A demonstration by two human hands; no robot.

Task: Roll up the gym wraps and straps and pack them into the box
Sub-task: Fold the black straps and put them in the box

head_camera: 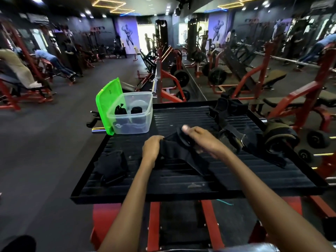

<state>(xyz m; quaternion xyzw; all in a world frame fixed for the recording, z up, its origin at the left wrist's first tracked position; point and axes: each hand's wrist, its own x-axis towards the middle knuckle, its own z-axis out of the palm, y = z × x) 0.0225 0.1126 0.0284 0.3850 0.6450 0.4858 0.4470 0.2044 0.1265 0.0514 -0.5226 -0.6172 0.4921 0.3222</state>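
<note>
A black wrap lies across the middle of the black ribbed platform, its tail trailing toward me. My left hand grips its left end. My right hand holds the partly rolled end, thumb up on top. A clear plastic box stands at the platform's far left corner with two black rolls inside, its green lid leaning upright against its left side. A loose black wrap lies at the near left. More black straps are heaped at the far right.
A rounded olive and black pad sits at the platform's right edge. Red machines, benches and weight plates surround the platform; a mirror wall runs along the right. People exercise at the far left. Dark floor lies open to the left.
</note>
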